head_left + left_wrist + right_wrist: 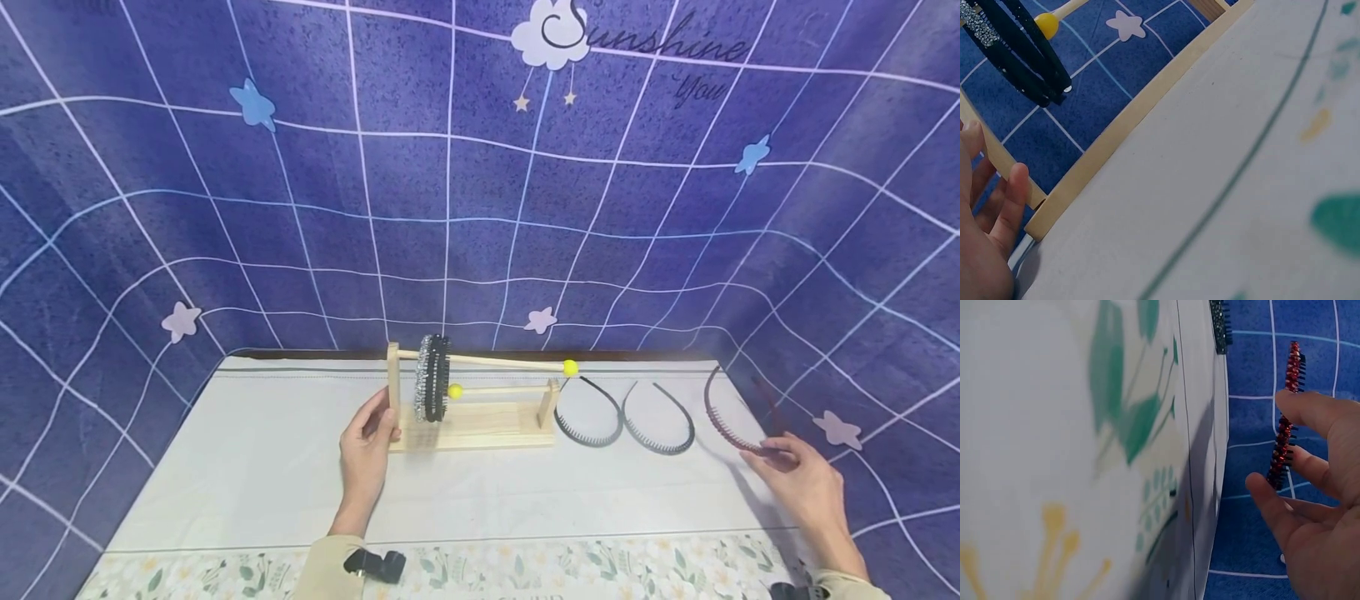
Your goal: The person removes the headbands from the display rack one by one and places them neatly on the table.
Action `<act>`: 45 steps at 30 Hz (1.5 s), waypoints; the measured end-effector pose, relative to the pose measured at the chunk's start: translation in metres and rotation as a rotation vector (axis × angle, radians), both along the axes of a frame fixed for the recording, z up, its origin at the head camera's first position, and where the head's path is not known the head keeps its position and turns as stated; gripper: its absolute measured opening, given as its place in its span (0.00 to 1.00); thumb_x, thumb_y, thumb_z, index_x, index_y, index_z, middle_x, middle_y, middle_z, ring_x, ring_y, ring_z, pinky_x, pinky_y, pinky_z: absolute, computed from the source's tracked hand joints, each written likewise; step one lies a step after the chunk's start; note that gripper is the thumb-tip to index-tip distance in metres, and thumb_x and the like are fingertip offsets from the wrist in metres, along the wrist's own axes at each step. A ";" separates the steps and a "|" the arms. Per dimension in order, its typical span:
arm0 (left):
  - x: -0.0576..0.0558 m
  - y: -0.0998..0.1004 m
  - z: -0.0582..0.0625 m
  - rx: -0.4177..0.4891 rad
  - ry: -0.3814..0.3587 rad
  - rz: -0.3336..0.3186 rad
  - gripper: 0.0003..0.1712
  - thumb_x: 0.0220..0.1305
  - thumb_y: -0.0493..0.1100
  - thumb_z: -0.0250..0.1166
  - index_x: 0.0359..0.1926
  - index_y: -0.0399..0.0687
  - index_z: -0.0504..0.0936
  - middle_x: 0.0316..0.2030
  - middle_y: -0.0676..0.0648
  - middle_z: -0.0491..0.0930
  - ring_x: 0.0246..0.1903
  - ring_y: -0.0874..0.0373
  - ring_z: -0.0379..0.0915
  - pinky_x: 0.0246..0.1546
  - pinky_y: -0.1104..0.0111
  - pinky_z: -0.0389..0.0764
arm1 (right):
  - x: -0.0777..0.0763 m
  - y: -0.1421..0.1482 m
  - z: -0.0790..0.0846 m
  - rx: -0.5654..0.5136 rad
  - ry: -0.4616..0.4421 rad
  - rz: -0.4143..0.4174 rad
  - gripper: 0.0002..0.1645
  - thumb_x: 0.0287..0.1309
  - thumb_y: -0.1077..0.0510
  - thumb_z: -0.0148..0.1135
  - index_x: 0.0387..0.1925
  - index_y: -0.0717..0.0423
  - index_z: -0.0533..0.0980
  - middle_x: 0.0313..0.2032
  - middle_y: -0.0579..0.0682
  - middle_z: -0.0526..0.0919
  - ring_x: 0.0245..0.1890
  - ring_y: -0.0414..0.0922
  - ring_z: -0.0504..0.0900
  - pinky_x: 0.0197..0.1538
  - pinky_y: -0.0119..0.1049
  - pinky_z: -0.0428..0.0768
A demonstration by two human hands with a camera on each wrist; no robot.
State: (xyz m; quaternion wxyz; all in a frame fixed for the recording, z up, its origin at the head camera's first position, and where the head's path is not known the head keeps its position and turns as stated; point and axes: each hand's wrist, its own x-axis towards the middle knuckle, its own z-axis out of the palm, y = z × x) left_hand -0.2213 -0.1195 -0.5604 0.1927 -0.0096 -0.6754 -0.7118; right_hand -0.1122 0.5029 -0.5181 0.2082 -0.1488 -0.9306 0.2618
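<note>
My left hand holds the left upright of a wooden headband stand, its thumb on the near side of the post. From that upright a rod runs right to a yellow ball tip. Several dark and silvery headbands hang on this rod near its left end. A lower rod reaches left from the short right upright and ends in another yellow ball. Far right, my right hand pinches a glittery red toothed headband at its curved middle, the ends pointing away.
A black headband and a dark grey headband lie on the white tablecloth between the stand and my right hand. A blue gridded cloth with stars rises behind the table and along both sides.
</note>
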 end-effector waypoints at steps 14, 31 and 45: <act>0.001 0.000 0.000 -0.026 -0.028 0.001 0.24 0.83 0.38 0.66 0.74 0.39 0.79 0.60 0.55 0.82 0.55 0.64 0.82 0.52 0.75 0.93 | -0.001 0.013 -0.004 0.058 -0.087 0.044 0.26 0.65 0.48 0.81 0.51 0.66 0.84 0.48 0.73 0.89 0.56 0.79 0.83 0.57 0.77 0.79; 0.001 0.000 0.000 -0.029 -0.009 0.010 0.25 0.83 0.39 0.67 0.74 0.37 0.79 0.62 0.48 0.83 0.53 0.62 0.83 0.51 0.75 0.93 | -0.010 0.019 -0.008 0.152 -0.098 0.114 0.20 0.56 0.55 0.85 0.43 0.62 0.84 0.34 0.59 0.90 0.35 0.61 0.88 0.35 0.56 0.85; 0.000 -0.002 -0.001 -0.066 -0.013 0.001 0.25 0.84 0.40 0.65 0.75 0.39 0.78 0.67 0.39 0.81 0.58 0.68 0.80 0.54 0.78 0.91 | -0.012 0.017 -0.013 0.189 -0.112 0.146 0.26 0.59 0.56 0.82 0.54 0.66 0.83 0.58 0.78 0.79 0.48 0.71 0.83 0.46 0.73 0.84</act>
